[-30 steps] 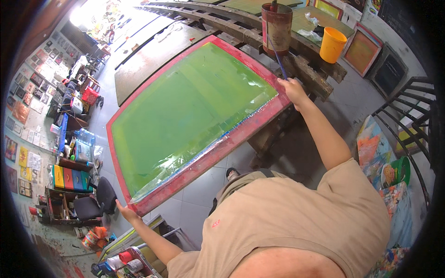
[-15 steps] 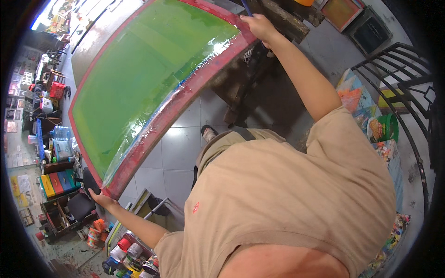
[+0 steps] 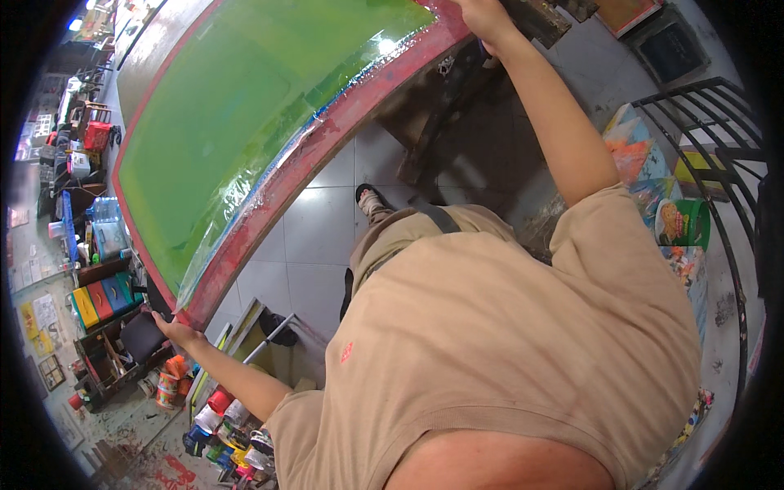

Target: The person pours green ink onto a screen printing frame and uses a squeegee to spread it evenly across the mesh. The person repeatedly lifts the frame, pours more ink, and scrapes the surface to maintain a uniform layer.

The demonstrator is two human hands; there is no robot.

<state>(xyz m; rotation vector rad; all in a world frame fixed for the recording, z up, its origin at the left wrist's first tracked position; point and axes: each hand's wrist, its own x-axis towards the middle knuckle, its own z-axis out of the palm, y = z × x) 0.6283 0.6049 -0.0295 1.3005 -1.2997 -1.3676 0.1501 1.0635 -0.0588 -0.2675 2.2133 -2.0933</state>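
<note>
Green screen (image 3: 253, 98) is now sitting higher in view, at eleven o'clock, its far corner escaping inspection; right hand (image 3: 485, 23), one o'clock, is clamping it; left hand (image 3: 180, 332), eight o'clock, is touching it, finger closure unclear.

Most of the far rim of the screen-printing frame (image 3: 245, 122) is cut off above, left of the right grip (image 3: 487, 23), and its underside is hidden. The right grip meets that upper edge, so its fingertips cannot be made out. Behind the left grip (image 3: 178, 333), the frame's corner hides part of an office chair (image 3: 140, 336). Below that grip, the tan shirt (image 3: 490, 327) covers some pots and jars (image 3: 208, 420). Wall papers (image 3: 41, 318) left of it are too small to read.
</note>
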